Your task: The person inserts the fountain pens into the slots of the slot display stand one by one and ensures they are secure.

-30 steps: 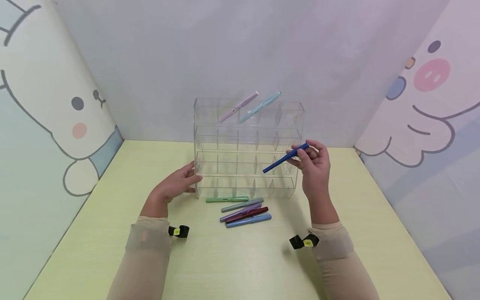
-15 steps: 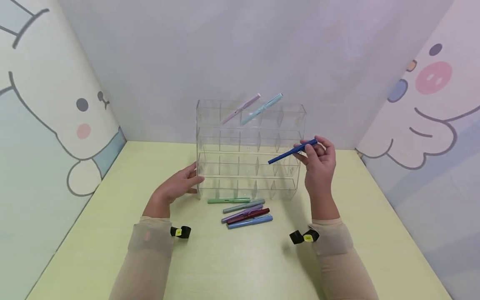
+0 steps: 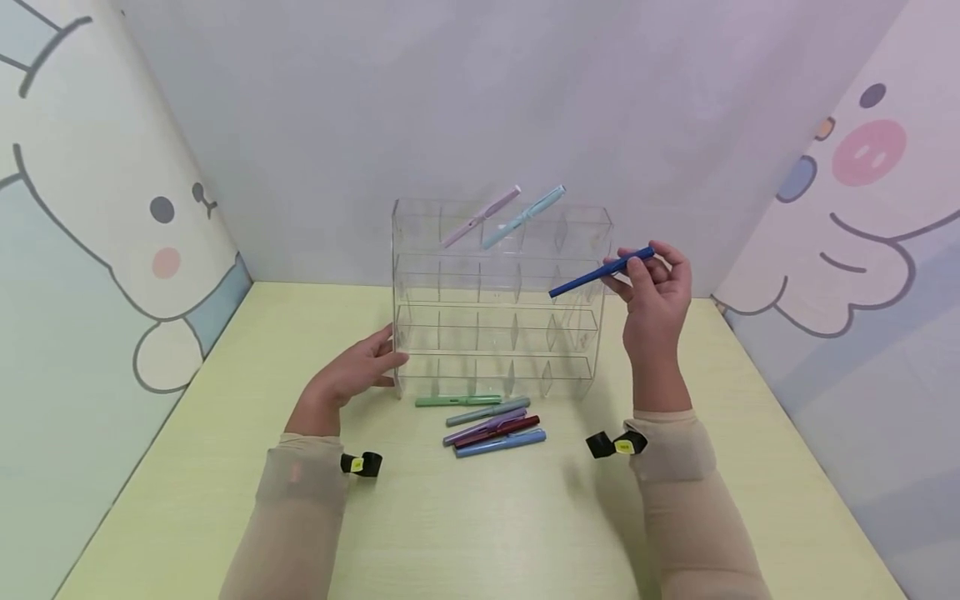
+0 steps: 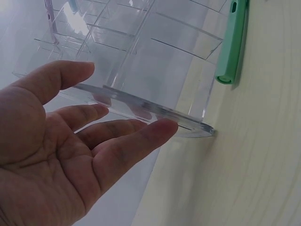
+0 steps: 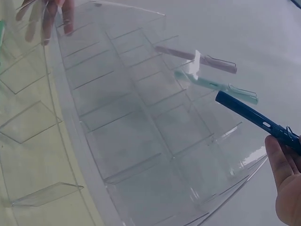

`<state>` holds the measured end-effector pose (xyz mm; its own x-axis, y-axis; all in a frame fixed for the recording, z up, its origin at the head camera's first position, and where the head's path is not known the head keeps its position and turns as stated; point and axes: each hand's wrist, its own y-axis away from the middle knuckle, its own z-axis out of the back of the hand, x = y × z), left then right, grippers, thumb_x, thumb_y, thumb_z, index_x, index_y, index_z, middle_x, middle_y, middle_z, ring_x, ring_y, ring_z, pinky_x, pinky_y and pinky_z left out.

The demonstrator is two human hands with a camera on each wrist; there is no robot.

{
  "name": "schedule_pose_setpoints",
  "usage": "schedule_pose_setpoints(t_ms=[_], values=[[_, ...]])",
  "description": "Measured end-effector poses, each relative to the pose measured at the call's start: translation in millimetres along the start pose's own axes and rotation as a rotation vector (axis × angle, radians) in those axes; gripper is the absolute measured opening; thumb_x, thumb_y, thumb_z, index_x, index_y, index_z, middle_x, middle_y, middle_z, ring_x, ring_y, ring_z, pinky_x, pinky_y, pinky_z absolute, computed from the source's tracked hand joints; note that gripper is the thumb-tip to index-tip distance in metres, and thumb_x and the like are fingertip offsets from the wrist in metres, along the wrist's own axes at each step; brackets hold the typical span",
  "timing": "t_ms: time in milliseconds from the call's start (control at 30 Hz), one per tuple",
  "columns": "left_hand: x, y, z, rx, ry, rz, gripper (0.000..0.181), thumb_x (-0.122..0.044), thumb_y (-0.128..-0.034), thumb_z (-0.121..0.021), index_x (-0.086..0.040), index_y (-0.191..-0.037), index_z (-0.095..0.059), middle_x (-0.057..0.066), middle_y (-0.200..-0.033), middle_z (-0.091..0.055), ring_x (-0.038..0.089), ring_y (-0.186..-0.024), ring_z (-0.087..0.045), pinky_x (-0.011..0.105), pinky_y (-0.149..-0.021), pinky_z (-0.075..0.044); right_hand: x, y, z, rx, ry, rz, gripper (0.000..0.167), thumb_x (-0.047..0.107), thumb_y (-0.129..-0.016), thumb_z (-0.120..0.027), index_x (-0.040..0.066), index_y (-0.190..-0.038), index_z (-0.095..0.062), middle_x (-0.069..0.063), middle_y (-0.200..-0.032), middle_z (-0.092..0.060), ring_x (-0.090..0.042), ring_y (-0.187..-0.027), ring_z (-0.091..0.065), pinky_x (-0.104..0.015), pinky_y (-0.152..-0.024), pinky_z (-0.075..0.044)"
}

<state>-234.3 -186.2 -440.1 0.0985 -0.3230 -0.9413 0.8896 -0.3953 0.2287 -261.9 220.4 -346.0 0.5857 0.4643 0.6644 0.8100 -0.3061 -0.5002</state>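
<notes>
Head view: five pens (image 3: 497, 432) on pale-yellow table (image 3: 465, 525), cartoon-printed side walls (image 3: 810, 233).

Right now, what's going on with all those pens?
A person's right hand has its fingers around a dark blue pen, up by the right side of a clear rack. The left hand is at the rack's left edge. A pale pink pen and a light aqua pen slant in the top row. Five more pens lie on the table.
</notes>
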Motion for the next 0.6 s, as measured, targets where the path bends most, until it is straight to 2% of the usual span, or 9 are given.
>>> schedule_pose_setpoints(t_ms=[600], values=[[-3.1, 2.2, 0.0, 0.014, 0.006, -0.009, 0.07, -0.03, -0.1025, -0.052, -0.037, -0.158, -0.01, 0.013, -0.158, -0.033, 0.036, -0.136, -0.045, 0.05, -0.1, -0.05, 18, -42.9, -14, 0.004, 0.026, 0.023, 0.047, 0.004, -0.087, -0.071, 0.0, -0.126, -0.047, -0.028, -0.105, -0.063, -0.041, -0.089, -0.069, -0.048, -0.08, -0.059]])
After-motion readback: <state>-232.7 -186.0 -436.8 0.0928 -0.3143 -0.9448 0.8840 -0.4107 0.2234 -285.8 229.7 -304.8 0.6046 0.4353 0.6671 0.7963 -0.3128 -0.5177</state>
